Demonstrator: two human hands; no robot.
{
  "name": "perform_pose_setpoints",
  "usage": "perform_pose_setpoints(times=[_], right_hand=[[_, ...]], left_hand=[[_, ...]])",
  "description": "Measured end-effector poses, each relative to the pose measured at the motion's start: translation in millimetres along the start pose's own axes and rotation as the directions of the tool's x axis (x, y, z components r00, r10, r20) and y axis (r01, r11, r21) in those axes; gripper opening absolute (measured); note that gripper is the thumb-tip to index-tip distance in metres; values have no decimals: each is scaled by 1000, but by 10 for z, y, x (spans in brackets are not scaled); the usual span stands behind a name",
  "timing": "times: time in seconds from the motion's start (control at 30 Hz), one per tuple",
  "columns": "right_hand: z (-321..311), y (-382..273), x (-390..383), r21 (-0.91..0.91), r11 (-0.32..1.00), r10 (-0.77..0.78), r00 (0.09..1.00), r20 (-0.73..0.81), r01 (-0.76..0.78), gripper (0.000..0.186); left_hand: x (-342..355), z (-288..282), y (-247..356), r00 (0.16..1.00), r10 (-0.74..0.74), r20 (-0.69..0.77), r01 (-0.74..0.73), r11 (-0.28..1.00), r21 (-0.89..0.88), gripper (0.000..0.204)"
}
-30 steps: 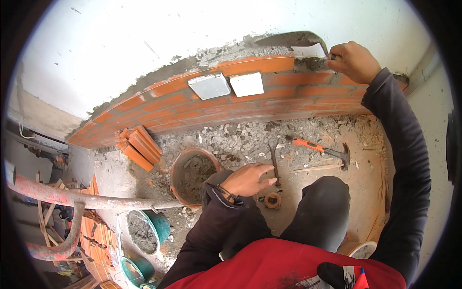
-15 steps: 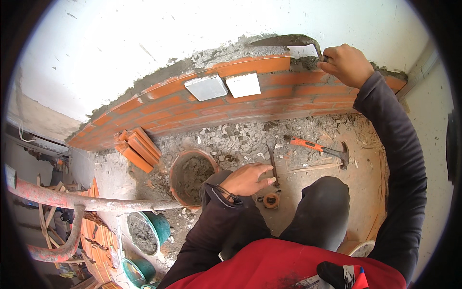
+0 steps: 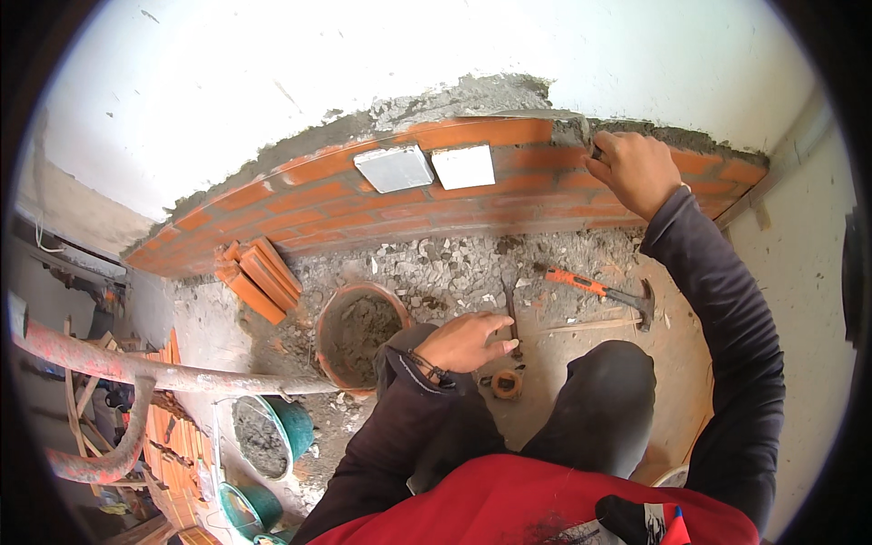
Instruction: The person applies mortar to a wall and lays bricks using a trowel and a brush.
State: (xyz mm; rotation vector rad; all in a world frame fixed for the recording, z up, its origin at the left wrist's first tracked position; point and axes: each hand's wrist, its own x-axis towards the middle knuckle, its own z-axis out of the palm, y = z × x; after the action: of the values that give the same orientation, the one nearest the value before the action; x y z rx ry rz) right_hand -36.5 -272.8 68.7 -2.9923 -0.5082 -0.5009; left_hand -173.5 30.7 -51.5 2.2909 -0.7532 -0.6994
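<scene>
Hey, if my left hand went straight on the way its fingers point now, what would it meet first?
Most likely the dark metal bar on the floor, beside your left hand in the picture. Depth is unclear, though, so the hand may be high enough to pass over it.

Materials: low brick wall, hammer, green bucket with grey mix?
Low brick wall: likely fired clay; matte orange, grey mortar-like joints.
Hammer: head probably steel, dull dark grey; orange-and-black handle looks like plastic or rubber.
Green bucket: probably plastic; smooth, slightly glossy, evenly coloured.
</scene>
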Motion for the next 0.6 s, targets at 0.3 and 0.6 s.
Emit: perform_pose_setpoints(times=[0.3,0.6], right_hand=[[32,141,118,21,999,-27,999,-39,28,34],[-197,262,274,-58,998,-2,999,-51,-1,32]], left_hand=[[-44,21,-11,1000,0,2,0,1000,3,56],[-97,9,50,1000,0,-19,1,1000,19,54]])
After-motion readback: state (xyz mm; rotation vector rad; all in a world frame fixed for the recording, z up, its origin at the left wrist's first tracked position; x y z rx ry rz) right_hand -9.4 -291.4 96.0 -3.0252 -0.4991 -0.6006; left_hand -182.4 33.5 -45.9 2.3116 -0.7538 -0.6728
